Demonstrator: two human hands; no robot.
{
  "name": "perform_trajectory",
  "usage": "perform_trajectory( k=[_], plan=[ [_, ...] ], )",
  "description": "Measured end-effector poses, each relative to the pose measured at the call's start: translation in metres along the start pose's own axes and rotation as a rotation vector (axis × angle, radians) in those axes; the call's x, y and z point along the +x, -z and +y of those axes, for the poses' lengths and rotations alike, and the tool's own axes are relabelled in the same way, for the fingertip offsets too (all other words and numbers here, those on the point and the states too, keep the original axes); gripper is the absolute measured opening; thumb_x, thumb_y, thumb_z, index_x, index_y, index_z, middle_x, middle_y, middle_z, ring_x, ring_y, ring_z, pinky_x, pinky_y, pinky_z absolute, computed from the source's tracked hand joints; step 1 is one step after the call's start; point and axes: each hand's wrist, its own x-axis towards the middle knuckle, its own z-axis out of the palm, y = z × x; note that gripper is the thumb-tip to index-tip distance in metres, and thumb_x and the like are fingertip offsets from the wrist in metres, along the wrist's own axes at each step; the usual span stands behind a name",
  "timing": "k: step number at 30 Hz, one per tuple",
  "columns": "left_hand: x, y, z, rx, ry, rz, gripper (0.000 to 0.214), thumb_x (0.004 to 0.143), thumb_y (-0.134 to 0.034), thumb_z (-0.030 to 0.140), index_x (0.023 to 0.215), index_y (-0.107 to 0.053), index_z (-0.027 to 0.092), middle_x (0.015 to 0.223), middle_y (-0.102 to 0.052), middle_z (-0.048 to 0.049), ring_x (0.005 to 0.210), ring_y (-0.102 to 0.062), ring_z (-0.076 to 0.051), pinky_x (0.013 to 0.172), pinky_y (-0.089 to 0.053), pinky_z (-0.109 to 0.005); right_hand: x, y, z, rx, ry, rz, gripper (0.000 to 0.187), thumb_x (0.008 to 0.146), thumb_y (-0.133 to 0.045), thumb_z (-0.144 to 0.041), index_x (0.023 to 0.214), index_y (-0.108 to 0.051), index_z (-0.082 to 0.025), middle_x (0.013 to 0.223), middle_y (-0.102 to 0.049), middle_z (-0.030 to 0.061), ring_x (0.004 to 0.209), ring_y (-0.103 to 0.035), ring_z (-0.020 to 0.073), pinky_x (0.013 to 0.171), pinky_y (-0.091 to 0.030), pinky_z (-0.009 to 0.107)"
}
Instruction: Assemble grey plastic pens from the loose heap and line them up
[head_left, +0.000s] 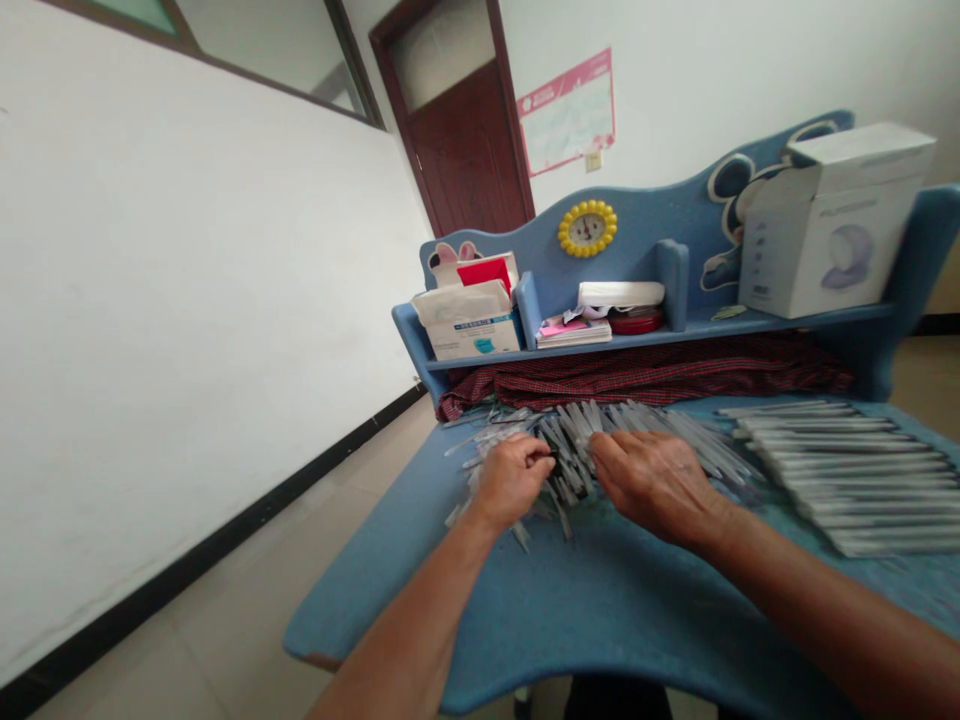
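A loose heap of thin clear plastic-wrapped sticks point(600, 425) lies across the middle of the blue desk point(585, 600). My left hand point(511, 480) rests on the heap's left side with its fingers curled in around a few sticks. My right hand point(652, 478) lies palm down on the heap just to the right, fingers pressed together on the sticks. A tidy row of the same sticks point(847, 470), lined up side by side, sits at the desk's right.
A blue shelf unit at the desk's back carries a tissue box point(471, 325), papers point(574, 330), a yellow clock point(587, 229) and a white carton point(832, 225). A red checked cloth point(645, 370) lies under the shelf. A white wall and a brown door point(469, 150) stand to the left.
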Motion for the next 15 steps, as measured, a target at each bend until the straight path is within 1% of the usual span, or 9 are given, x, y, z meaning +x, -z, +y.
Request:
perform_trajectory(
  k=[3, 6, 10, 13, 15],
  plan=[
    [0.001, -0.007, -0.002, 0.358, -0.04, -0.119, 0.01, 0.071, -0.059, 0.022, 0.073, -0.068, 0.018, 0.072, -0.058, -0.0043, 0.071, -0.054, -0.016, 0.065, -0.04, -0.027, 0.0, -0.002, 0.0, 0.012, -0.002, -0.007, 0.018, 0.086, -0.041, -0.018, 0.075, -0.054, -0.017, 0.064, -0.058, 0.0029, 0.055, -0.048, 0.0129, 0.053, -0.017, 0.03],
    [0.004, -0.013, 0.004, 0.563, -0.037, -0.181, 0.013, 0.074, -0.056, 0.024, 0.074, -0.068, 0.019, 0.077, -0.059, -0.0058, 0.077, -0.055, -0.018, 0.067, -0.04, -0.027, -0.001, -0.003, 0.0, 0.019, -0.003, -0.014, 0.017, 0.086, -0.041, -0.018, 0.075, -0.054, -0.017, 0.065, -0.058, 0.0027, 0.056, -0.049, 0.0133, 0.054, -0.018, 0.03],
    [0.008, -0.018, 0.012, 0.666, -0.027, -0.23, 0.014, 0.073, -0.054, 0.021, 0.071, -0.067, 0.019, 0.077, -0.059, -0.0061, 0.078, -0.055, -0.019, 0.067, -0.04, -0.027, -0.001, -0.002, -0.001, 0.018, -0.017, -0.028, 0.016, 0.086, -0.041, -0.018, 0.076, -0.054, -0.018, 0.065, -0.059, 0.0024, 0.056, -0.05, 0.0143, 0.054, -0.017, 0.03],
    [0.009, -0.018, 0.013, 0.687, -0.019, -0.217, 0.019, 0.075, -0.049, 0.02, 0.067, -0.066, 0.018, 0.075, -0.059, -0.0067, 0.078, -0.056, -0.019, 0.068, -0.04, -0.028, 0.0, 0.0, 0.0, 0.019, -0.02, -0.036, 0.016, 0.085, -0.04, -0.017, 0.077, -0.053, -0.018, 0.066, -0.059, 0.0027, 0.056, -0.051, 0.0147, 0.053, -0.017, 0.03],
    [0.009, -0.018, 0.012, 0.661, -0.019, -0.194, 0.022, 0.076, -0.046, 0.019, 0.065, -0.064, 0.017, 0.074, -0.059, -0.007, 0.076, -0.056, -0.018, 0.068, -0.04, -0.028, 0.001, 0.0, 0.002, 0.025, -0.025, -0.035, 0.017, 0.085, -0.04, -0.017, 0.076, -0.053, -0.018, 0.066, -0.059, 0.003, 0.056, -0.051, 0.0142, 0.053, -0.017, 0.03]
  ],
)
